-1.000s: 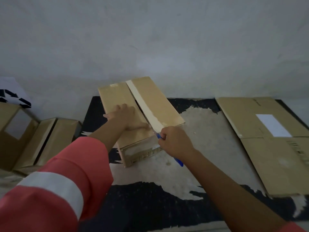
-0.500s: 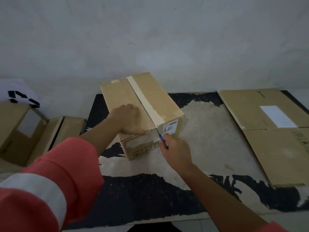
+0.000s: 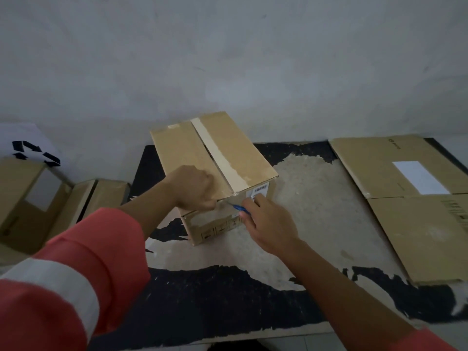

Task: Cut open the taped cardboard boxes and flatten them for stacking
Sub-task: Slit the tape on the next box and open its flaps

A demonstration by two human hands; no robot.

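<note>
A taped cardboard box (image 3: 228, 150) stands on the worn black table (image 3: 228, 300), a strip of pale tape (image 3: 220, 154) running along its top seam. My left hand (image 3: 193, 186) rests on the box's near left top flap with its fingers curled at the front edge. My right hand (image 3: 268, 221) grips a blue-handled cutter (image 3: 239, 208). Its blade points left at the box's near face, just under the top edge where clear tape wraps over.
Flattened cardboard (image 3: 415, 198) with a white label lies on the table's right side. More brown boxes (image 3: 38, 198) sit lower at the left, beside a white sheet with a recycling mark (image 3: 33, 153). A grey wall stands close behind.
The cutter has come off the end of the top seam and down onto the box's near face. My left hand slid toward the front edge and curled. My head moved back.
</note>
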